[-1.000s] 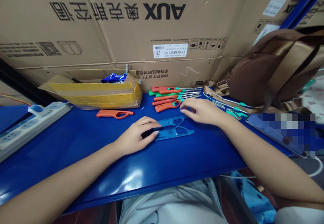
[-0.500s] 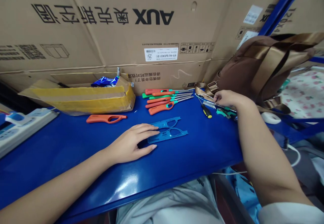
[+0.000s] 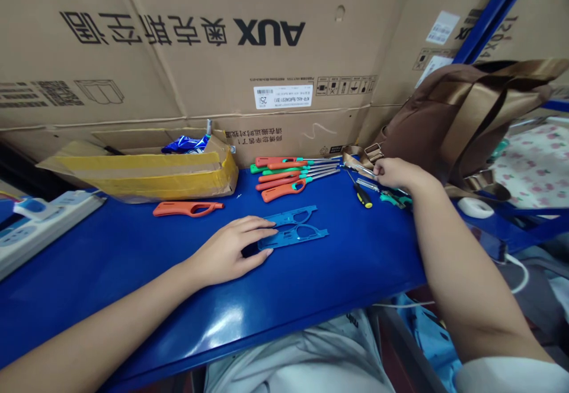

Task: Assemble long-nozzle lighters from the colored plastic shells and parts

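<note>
My left hand (image 3: 231, 249) lies on the blue table (image 3: 133, 262), fingers stretched over the left ends of two blue plastic shell halves (image 3: 296, 228) that lie side by side. My right hand (image 3: 395, 173) is at the right back of the table, fingers curled on thin metal rods with green parts (image 3: 391, 196) beside a brown bag. What it grips is too small to name. A small black-and-yellow screwdriver (image 3: 361, 194) lies just left of that hand.
A pile of orange and green long-nosed lighters (image 3: 288, 175) lies at the back centre. One orange shell half (image 3: 186, 208) lies alone at the left. A taped cardboard box (image 3: 146, 168), a power strip (image 3: 40, 224), a brown bag (image 3: 462, 114) and large cartons (image 3: 267, 55) ring the table.
My right hand left the blue shells and moved right to the metal rods by the bag. My left hand stayed on the shells. The view shifted right.
</note>
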Tool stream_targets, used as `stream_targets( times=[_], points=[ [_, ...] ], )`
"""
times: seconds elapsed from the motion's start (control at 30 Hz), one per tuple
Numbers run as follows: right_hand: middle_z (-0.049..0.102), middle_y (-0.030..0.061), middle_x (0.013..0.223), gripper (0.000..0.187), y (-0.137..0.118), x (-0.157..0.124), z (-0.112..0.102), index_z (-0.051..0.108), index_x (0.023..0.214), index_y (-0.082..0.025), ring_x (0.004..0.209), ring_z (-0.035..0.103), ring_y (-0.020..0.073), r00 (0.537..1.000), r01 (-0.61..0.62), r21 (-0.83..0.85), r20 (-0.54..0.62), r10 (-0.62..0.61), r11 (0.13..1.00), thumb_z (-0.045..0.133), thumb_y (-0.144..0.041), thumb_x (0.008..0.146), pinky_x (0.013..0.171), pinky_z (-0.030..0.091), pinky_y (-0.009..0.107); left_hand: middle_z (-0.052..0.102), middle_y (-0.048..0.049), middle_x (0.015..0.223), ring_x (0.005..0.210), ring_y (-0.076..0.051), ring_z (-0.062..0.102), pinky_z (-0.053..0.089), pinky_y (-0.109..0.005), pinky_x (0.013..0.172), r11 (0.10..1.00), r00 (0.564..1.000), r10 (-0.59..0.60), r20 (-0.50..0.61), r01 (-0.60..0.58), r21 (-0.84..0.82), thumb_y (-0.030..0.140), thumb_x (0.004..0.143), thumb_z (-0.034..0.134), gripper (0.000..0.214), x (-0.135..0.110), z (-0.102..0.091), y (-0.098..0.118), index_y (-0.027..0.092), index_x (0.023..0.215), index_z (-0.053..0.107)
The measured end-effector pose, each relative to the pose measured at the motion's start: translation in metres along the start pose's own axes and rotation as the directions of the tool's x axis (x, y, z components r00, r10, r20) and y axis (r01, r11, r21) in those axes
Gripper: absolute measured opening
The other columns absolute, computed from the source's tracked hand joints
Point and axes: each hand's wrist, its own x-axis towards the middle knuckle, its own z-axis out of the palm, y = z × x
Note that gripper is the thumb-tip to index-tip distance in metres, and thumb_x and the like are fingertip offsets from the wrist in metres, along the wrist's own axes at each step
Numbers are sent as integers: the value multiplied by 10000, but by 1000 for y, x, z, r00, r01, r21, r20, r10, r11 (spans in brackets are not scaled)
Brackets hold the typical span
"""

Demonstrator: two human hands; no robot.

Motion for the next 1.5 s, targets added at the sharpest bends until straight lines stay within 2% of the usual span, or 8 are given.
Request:
stream_targets(
  times=[0.17, 0.27, 0.47, 0.57, 0.63, 0.9, 1.17, 1.5],
  points=[
    [736, 84, 1031, 216, -16, -12, -8, 654, 999, -235, 894, 678, 265, 988, 72, 26, -138, -68, 997, 589, -260, 794, 623, 413, 294, 701, -92, 1305, 1210, -248, 655, 543, -424, 1054, 1000, 999, -13, -40, 12, -7, 332, 969, 617, 325, -1, 0, -2, 223, 1264, 702],
    [728, 61, 999, 199, -28, -17, -7, 626, 1020, -239, 859, 667, 229, 955, 201, 75, -235, -179, 977, 570, -285, 835, 647, 421, 284, 710, -96, 1293, 1191, -252, 668, 554, -423, 1039, 1000, 999, -20, -44, 19, -13, 333, 952, 637, 331, -1, -1, -2, 223, 1256, 710],
    [692, 69, 930, 146, -62, -23, 11, 608, 977, -209, 797, 621, 217, 725, 651, 173, -431, -537, 739, 557, -305, 879, 719, 457, 319, 717, -92, 1279, 1171, -249, 679, 565, -406, 1016, 1000, 998, -26, -60, 26, 0, 340, 940, 650, 317, -1, -2, -2, 220, 1224, 727],
    [670, 67, 904, 88, -81, -30, 20, 596, 922, -209, 836, 603, 223, 600, 785, 176, -457, -657, 595, 555, -284, 899, 778, 466, 341, 736, -93, 1240, 1130, -247, 699, 578, -397, 990, 999, 996, -28, -83, 31, 30, 342, 939, 653, 296, -2, -4, -4, 211, 1187, 745],
    [652, 63, 900, 65, -91, -36, 24, 584, 922, -209, 817, 587, 212, 557, 829, 254, -453, -696, 498, 565, -266, 897, 770, 473, 337, 753, -96, 1198, 1091, -248, 714, 587, -396, 968, 998, 995, -23, -102, 28, 54, 345, 938, 655, 277, -2, -5, -5, 205, 1152, 762],
    [616, 29, 880, 73, -111, -54, 32, 564, 920, -213, 777, 550, 170, 554, 776, 522, -295, -779, 354, 601, -268, 890, 752, 473, 304, 787, -89, 1082, 1022, -249, 728, 605, -406, 917, 998, 976, -28, -218, 41, 54, 357, 895, 724, 243, -2, -4, -8, 206, 1076, 785],
    [590, 9, 857, 107, -111, -59, 32, 583, 941, -191, 745, 518, 134, 534, 721, 621, -213, -819, 309, 635, -274, 899, 704, 451, 261, 776, -108, 1112, 996, -233, 738, 598, -384, 940, 980, 856, -188, -481, 196, -34, 349, 859, 784, 354, -3, -1, -9, 154, 1151, 737],
    [606, 18, 869, 215, -110, -63, 25, 585, 959, -177, 731, 562, 125, 514, 617, 723, -69, -855, 312, 621, -389, 939, 666, 478, 257, 750, -75, 1158, 1038, -213, 717, 573, -374, 992, 985, 879, -130, -460, 165, 38, 287, 913, 730, 327, -4, -4, 2, 195, 1217, 652]
  ],
)
